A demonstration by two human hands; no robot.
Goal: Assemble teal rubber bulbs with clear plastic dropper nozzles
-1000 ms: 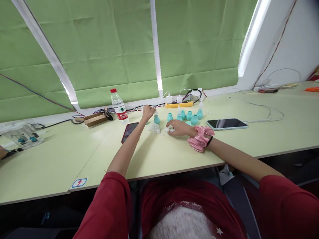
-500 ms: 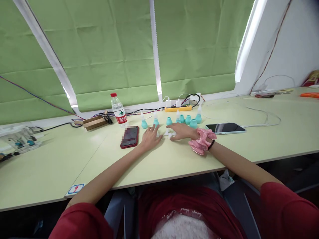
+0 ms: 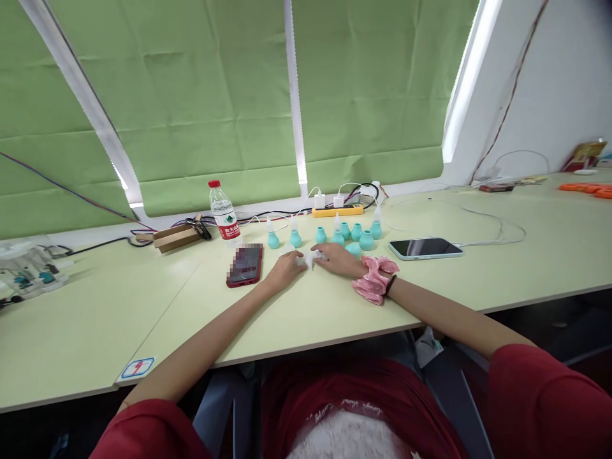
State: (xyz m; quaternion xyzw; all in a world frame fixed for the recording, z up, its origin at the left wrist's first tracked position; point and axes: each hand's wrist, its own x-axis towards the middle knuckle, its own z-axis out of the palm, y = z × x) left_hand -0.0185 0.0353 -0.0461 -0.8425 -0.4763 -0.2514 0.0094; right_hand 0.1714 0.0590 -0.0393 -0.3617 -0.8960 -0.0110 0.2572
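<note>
Small white pieces (image 3: 308,257) lie mid-frame on the table (image 3: 335,312), between both hands. Left hand (image 3: 285,270) and right hand (image 3: 340,259) touch them, fingers loosely curled; whether either grips, I cannot tell. Seemingly gathering them; lifting one calls for a fine pinch. Teal bulbs (image 3: 366,240) stand just behind.

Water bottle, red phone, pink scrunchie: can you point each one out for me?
water bottle (image 3: 226,224), head view, on its red and white label.
red phone (image 3: 244,264), head view, middle of its screen.
pink scrunchie (image 3: 371,282), head view, on the fabric around the wrist.
</note>
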